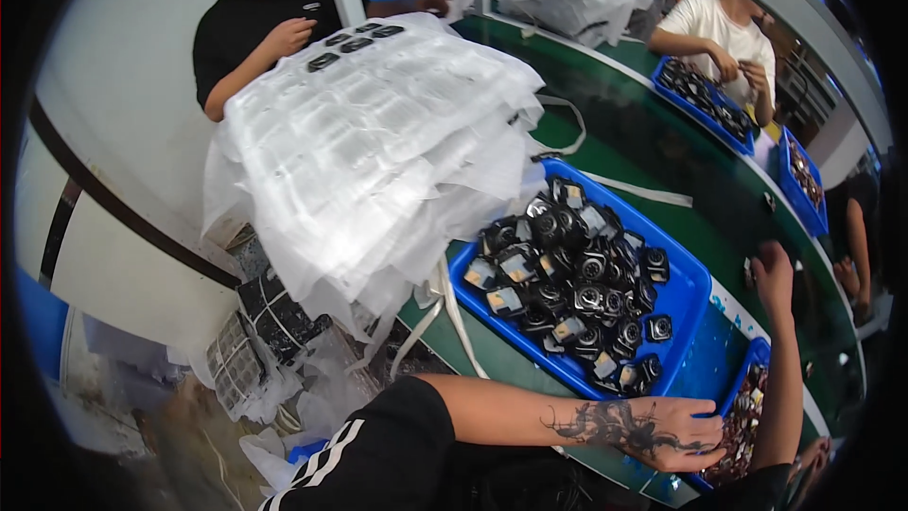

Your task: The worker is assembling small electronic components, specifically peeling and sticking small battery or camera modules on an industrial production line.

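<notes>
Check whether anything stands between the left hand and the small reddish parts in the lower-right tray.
Nothing visible does: the left hand overlaps the left edge of the tray, beside the small reddish parts; contact is unclear.

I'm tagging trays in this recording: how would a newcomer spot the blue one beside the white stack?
Find the big stack of white sheets, left of centre. The blue tray lies at its lower right, above the left hand in the picture. It looks larger than its blue neighbours and is heaped with black, squarish pieces, many showing a round disc.
</notes>
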`<state>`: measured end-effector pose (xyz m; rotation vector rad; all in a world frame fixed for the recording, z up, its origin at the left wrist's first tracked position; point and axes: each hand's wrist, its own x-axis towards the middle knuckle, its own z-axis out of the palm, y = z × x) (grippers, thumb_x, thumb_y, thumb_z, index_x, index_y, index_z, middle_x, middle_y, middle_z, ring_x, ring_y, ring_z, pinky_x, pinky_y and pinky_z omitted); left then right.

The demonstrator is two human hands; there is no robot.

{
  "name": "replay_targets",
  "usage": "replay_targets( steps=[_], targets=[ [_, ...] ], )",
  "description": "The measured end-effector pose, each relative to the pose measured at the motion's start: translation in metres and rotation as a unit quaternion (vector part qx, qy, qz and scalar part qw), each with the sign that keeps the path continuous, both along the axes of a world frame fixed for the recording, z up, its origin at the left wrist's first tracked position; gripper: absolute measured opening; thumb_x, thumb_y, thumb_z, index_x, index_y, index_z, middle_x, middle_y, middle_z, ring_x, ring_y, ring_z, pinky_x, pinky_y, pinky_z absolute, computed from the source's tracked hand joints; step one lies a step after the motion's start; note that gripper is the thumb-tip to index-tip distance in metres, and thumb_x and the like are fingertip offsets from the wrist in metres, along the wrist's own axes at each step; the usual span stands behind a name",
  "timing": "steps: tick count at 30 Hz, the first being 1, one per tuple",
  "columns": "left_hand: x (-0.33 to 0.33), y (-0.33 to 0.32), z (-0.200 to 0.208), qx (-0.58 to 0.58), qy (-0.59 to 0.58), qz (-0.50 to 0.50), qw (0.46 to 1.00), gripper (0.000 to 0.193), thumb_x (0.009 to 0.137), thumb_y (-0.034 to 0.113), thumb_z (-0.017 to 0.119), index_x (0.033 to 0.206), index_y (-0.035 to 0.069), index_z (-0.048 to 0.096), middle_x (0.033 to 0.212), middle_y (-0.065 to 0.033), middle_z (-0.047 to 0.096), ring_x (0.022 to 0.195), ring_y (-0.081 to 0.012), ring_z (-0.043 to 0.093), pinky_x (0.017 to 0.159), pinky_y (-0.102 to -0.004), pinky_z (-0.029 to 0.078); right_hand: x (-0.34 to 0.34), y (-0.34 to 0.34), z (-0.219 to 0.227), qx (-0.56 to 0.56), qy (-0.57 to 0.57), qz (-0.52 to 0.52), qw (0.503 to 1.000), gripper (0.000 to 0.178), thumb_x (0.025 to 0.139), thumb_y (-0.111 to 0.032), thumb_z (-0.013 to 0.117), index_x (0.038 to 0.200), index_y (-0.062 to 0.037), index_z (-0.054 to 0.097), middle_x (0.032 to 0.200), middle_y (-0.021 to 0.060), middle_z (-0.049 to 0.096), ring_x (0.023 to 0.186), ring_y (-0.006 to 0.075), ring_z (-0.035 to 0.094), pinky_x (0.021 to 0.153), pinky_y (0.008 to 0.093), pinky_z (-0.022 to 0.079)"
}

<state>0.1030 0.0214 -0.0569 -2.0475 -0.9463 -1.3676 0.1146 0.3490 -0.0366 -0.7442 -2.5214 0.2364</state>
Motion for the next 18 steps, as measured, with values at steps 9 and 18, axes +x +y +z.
replay_targets(
  steps=[9, 18],
  targets=[
    [0.004, -0.002, 0.007, 0.118, 0.063, -0.048, 0.990, 0.036, 0.095, 0.022, 0.053, 0.061, 0.018, 0.042, 0.065, 0.0046, 0.042, 0.063, -0.0141, 0.047, 0.054, -0.0312, 0.034, -0.091, -0.227, 0.052, -0.088, -0.047, 0.349, 0.932, 0.038, 0.079, -0.008, 0.070, 0.115, -0.0007, 0.060, 0.103, 0.0186, 0.058, 0.095, 0.0357, 0.058, 0.083, 0.0412, 0.048],
    [-0.002, -0.002, 0.015, 0.141, 0.041, -0.028, 0.989, 0.033, 0.093, 0.011, 0.049, 0.061, 0.017, 0.043, 0.066, 0.0028, 0.042, 0.059, -0.0148, 0.046, 0.054, -0.0303, 0.034, -0.116, -0.243, 0.039, -0.063, -0.068, 0.353, 0.931, 0.035, 0.078, -0.002, 0.071, 0.112, -0.0013, 0.063, 0.106, 0.0173, 0.053, 0.095, 0.0360, 0.057, 0.085, 0.0404, 0.047]
  ],
)
